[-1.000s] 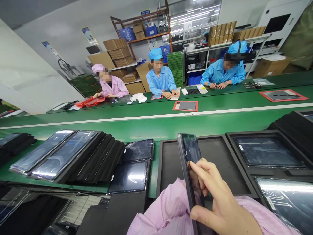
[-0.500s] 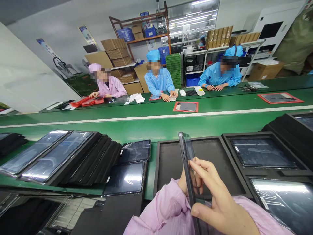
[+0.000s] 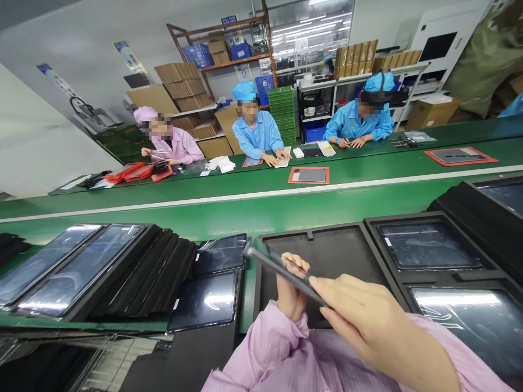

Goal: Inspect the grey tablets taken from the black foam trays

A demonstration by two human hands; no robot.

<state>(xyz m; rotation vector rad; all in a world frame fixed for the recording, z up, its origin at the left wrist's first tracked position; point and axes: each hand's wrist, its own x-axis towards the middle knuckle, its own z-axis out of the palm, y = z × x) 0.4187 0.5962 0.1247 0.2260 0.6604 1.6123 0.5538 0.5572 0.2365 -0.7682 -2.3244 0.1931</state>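
A long green conveyor belt (image 3: 261,209) with a white stripe runs across a workshop lined with shelves of brown cardboard boxes (image 3: 186,87); three seated workers face it from the far side. On the near edge sit black foam trays: an empty one (image 3: 347,256) straight ahead, two to the right (image 3: 429,245) each holding a dark tablet. The left hand (image 3: 291,288) and right hand (image 3: 368,321) both grip a thin grey tablet (image 3: 281,268), tilted above the empty tray.
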